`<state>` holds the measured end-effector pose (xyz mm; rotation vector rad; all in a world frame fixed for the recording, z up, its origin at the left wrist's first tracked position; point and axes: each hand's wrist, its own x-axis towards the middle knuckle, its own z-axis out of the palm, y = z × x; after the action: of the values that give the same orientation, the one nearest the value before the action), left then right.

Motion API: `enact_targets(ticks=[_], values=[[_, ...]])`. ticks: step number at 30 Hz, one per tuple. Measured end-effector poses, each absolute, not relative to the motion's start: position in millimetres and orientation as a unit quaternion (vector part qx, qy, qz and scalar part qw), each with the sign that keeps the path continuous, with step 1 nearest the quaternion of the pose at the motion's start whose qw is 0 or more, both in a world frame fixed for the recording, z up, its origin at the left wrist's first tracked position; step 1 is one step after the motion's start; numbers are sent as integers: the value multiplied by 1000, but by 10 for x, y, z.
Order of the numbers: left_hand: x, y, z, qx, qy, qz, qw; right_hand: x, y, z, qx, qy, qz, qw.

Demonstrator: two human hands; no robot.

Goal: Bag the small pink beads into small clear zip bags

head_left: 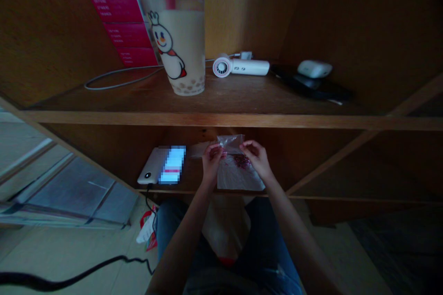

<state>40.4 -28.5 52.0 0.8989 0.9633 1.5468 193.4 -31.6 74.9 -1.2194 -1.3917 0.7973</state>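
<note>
On the lower shelf, my left hand (212,159) pinches the left edge of a small clear plastic bag (231,144). My right hand (256,156) grips the bag's right edge between thumb and fingers. Below the bag lies a white sheet (238,179), thin like paper or film. A small heap of dark reddish-purple bits (242,161) rests on this sheet, close to my right fingers. Another pale, see-through piece of plastic (200,149) lies behind my left hand. Whether the bag contains anything is too small to tell.
A power bank (151,168) and a lit phone (173,164) lie left of my hands. The upper shelf (207,120) bears a milk tea cup (188,50), a pink box (126,32), a white handheld fan (242,67) and a white case (314,69). A black cable (104,265) hangs below left.
</note>
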Motion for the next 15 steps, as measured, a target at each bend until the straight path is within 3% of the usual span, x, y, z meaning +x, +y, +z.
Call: enact_targets(ticks=[10,15], values=[[328,-272,498,386,399,655,513,1834,-273,706,-509,-524,339,593],[290,-263,484,405,410,654,489,1768,-306,728,-483,-552,382,563]])
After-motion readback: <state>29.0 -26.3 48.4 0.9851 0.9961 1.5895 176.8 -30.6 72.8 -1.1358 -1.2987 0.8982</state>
